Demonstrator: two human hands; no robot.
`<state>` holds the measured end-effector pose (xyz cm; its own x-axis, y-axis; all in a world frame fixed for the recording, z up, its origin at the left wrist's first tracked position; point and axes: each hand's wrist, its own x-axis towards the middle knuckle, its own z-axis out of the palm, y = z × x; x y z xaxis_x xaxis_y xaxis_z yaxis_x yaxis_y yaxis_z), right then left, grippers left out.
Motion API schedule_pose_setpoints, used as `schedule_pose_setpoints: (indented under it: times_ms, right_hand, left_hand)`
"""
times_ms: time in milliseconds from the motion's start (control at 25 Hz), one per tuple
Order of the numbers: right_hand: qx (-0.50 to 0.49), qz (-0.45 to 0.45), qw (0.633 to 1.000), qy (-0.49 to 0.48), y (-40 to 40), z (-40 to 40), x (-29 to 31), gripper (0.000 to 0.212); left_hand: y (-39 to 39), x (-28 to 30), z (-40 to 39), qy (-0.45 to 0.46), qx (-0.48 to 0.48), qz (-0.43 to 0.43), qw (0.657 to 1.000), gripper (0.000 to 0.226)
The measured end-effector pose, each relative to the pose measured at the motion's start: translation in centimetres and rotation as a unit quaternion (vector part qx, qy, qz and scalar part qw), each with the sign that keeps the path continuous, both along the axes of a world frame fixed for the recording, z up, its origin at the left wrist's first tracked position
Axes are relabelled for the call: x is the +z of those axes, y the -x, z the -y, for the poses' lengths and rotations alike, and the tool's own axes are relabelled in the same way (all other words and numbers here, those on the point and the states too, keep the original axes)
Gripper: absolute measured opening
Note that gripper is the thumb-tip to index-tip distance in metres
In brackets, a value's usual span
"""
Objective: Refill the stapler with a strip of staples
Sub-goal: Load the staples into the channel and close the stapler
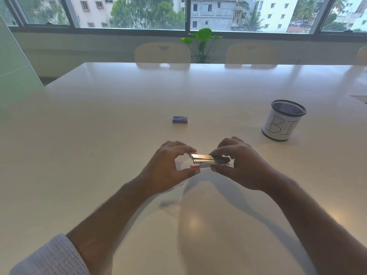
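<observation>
A small metal stapler [206,160] with red ends is held a little above the white table [99,135], lying sideways between both hands. My left hand [168,167] pinches its left, red-tipped end between thumb and fingers. My right hand [238,163] grips its right, darker end. A small blue box of staples [180,119] lies on the table beyond the hands, apart from them. No loose staple strip is visible.
A black mesh pen cup [283,120] wrapped in white paper with hand-drawn letters stands at the right. Two pale chairs [162,53] and a green plant [202,42] are behind the table's far edge, under the windows.
</observation>
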<state>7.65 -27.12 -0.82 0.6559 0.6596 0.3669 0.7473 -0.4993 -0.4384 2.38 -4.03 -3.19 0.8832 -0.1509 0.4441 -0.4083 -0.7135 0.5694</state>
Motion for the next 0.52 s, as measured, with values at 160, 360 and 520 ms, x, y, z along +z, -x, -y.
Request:
schedule_pose_setpoints:
  times_ms: [160, 360, 520]
  right_hand:
    - [-0.003, -0.026, 0.999, 0.033, 0.02, 0.26, 0.01, 0.021]
    - [0.003, -0.062, 0.996, 0.059, 0.23, 0.33, -0.13, 0.018]
    - [0.009, -0.081, 0.993, 0.082, 0.22, 0.36, -0.24, 0.018]
  left_hand:
    - [0.18, -0.19, 0.09, -0.014, -0.004, -0.033, 0.999, 0.041]
    - [0.35, -0.28, 0.31, -0.037, -0.01, -0.072, 0.997, 0.04]
    - [0.56, -0.07, 0.24, -0.053, -0.032, -0.094, 0.994, 0.042]
